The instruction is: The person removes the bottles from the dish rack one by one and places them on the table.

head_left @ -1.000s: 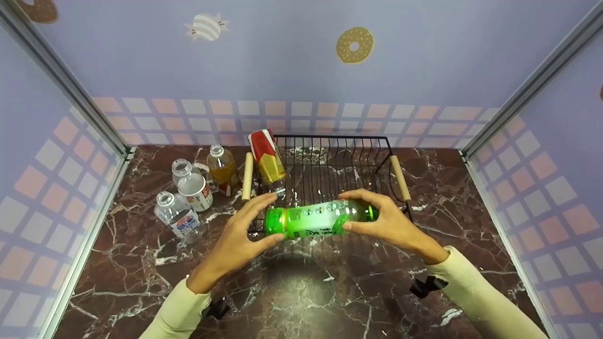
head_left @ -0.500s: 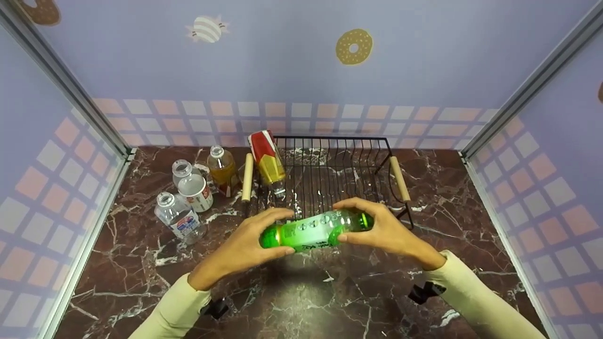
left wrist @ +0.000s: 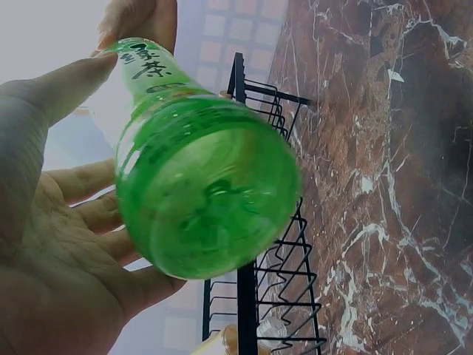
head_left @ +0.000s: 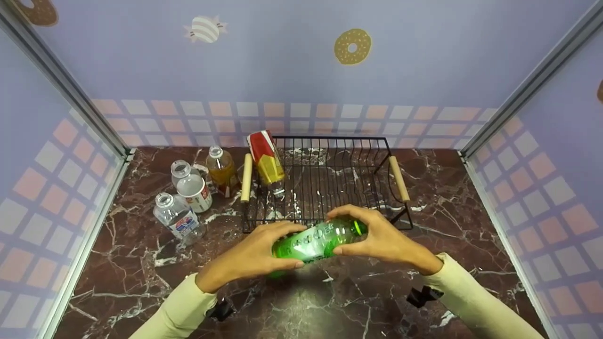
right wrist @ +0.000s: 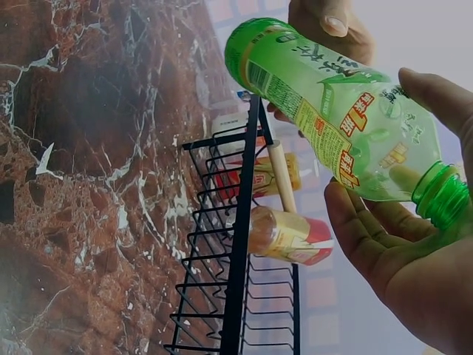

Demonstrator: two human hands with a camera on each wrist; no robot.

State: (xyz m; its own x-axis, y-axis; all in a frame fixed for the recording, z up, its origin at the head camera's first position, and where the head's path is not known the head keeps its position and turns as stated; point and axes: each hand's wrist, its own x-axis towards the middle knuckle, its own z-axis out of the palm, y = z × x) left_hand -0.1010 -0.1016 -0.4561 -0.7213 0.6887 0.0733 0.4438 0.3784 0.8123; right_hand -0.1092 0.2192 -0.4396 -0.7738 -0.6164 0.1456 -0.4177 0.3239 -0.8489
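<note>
A green plastic bottle (head_left: pixel 313 242) lies tilted between both hands, off the counter, by the front edge of the black wire rack (head_left: pixel 330 138). My left hand (head_left: pixel 249 252) holds it towards its base, thumb on the near side and fingers on the far side. Near the neck, my right hand (head_left: pixel 384 238) grips the bottle between thumb and fingers. In the left wrist view the bottle's base (left wrist: pixel 214 200) faces the camera, and the left palm stands apart from it. The right wrist view shows the printed label and the green neck (right wrist: pixel 442 194) beside the right palm.
Inside the rack's left end leans a red and yellow bottle (head_left: pixel 266 157), neck down. The rack has wooden handles (head_left: pixel 399 179). Left of it stand a clear bottle (head_left: pixel 181 219), a white-labelled bottle (head_left: pixel 195 193) and an amber bottle (head_left: pixel 221 169) on the marble counter (head_left: pixel 330 306).
Both hands have brought the green bottle nearer to me, away from over the rack. Its base end has dropped lower in view, and the left hand now covers more of it.
</note>
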